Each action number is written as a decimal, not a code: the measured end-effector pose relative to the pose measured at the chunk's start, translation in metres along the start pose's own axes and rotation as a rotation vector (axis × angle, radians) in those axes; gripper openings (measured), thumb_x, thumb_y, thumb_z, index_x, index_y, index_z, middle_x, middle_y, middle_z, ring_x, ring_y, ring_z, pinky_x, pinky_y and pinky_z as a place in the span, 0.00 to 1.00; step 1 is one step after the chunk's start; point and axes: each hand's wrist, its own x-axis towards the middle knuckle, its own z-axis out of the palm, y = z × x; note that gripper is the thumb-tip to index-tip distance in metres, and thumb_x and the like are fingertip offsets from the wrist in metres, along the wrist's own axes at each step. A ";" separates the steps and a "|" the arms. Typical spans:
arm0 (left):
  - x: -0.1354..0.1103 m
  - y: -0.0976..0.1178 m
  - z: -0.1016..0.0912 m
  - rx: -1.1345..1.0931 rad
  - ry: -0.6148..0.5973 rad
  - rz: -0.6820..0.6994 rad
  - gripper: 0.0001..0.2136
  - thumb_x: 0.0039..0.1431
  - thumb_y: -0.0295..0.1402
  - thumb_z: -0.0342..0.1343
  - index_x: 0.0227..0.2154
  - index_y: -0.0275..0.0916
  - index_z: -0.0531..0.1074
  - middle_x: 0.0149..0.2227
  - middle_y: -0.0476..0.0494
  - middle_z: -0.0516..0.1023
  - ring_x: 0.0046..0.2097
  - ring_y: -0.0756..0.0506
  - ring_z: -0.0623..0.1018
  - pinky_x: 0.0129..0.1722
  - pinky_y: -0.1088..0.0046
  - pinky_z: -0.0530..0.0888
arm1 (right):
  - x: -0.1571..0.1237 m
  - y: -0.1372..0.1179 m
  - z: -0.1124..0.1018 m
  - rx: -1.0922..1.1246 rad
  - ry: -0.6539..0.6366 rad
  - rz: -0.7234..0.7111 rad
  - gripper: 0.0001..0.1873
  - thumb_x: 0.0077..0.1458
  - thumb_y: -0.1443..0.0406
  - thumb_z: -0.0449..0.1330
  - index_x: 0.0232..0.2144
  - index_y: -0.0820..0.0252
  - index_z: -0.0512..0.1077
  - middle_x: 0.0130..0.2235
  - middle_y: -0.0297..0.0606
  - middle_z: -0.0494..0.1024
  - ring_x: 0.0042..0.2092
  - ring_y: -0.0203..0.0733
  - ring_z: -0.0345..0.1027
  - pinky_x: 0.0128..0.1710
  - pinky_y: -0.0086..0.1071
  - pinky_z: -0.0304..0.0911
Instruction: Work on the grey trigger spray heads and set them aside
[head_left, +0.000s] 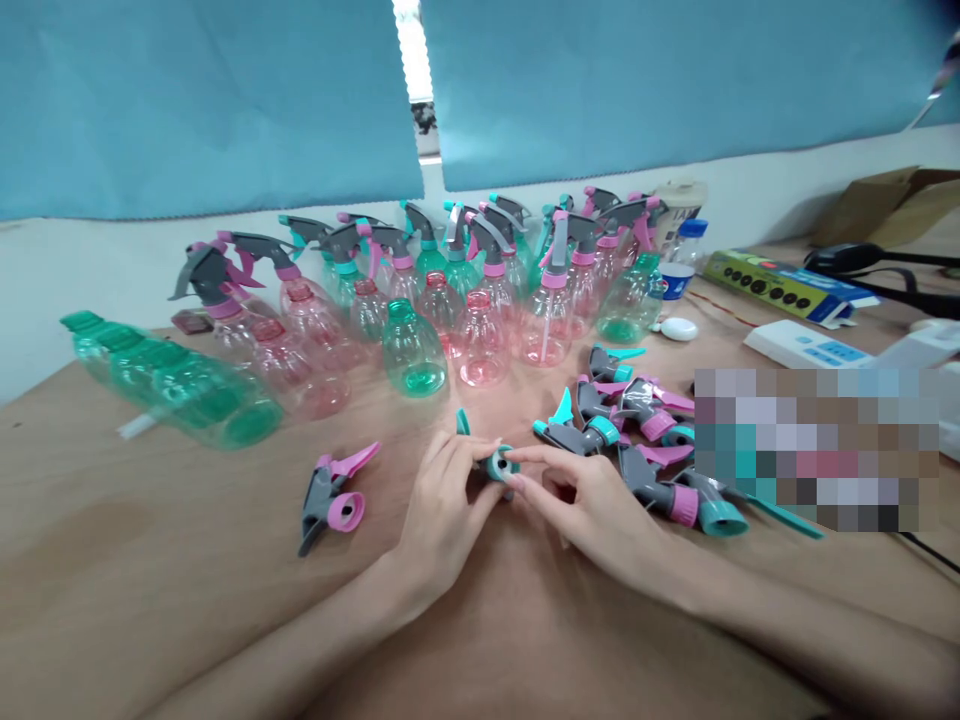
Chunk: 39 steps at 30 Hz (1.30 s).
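Note:
My left hand (442,510) and my right hand (581,500) meet at the table's middle, both pinching one grey spray head with a teal cap (496,463). Its teal trigger tip (463,422) sticks up behind my left fingers. A grey spray head with a pink cap (330,497) lies loose to the left of my left hand. Just right of my right hand lies a pile of several spray heads (645,440), teal and pink.
Several pink and green plastic bottles (480,300), some with spray heads on, stand in rows at the back. A green bottle (172,385) lies on its side at the left. A power strip box (780,285) and a white device (806,345) sit at the right.

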 end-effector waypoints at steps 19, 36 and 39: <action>0.002 0.001 0.000 -0.027 -0.071 -0.119 0.07 0.55 0.25 0.59 0.36 0.40 0.68 0.36 0.48 0.73 0.38 0.45 0.71 0.38 0.68 0.69 | 0.002 0.014 0.009 0.113 0.005 -0.098 0.10 0.57 0.64 0.56 0.42 0.60 0.67 0.20 0.25 0.67 0.22 0.32 0.63 0.24 0.27 0.58; 0.002 0.000 -0.001 -0.043 -0.080 0.047 0.04 0.62 0.34 0.52 0.38 0.40 0.65 0.35 0.47 0.73 0.36 0.45 0.70 0.35 0.70 0.69 | 0.013 0.017 -0.003 -0.057 -0.127 -0.246 0.11 0.57 0.59 0.58 0.37 0.57 0.62 0.20 0.23 0.63 0.22 0.31 0.58 0.23 0.25 0.53; 0.002 0.000 0.000 -0.051 -0.125 0.028 0.05 0.63 0.35 0.51 0.39 0.40 0.64 0.35 0.47 0.73 0.36 0.46 0.70 0.35 0.71 0.68 | 0.015 0.018 -0.004 -0.057 -0.118 -0.260 0.10 0.56 0.59 0.59 0.36 0.58 0.63 0.19 0.22 0.60 0.21 0.30 0.56 0.23 0.24 0.51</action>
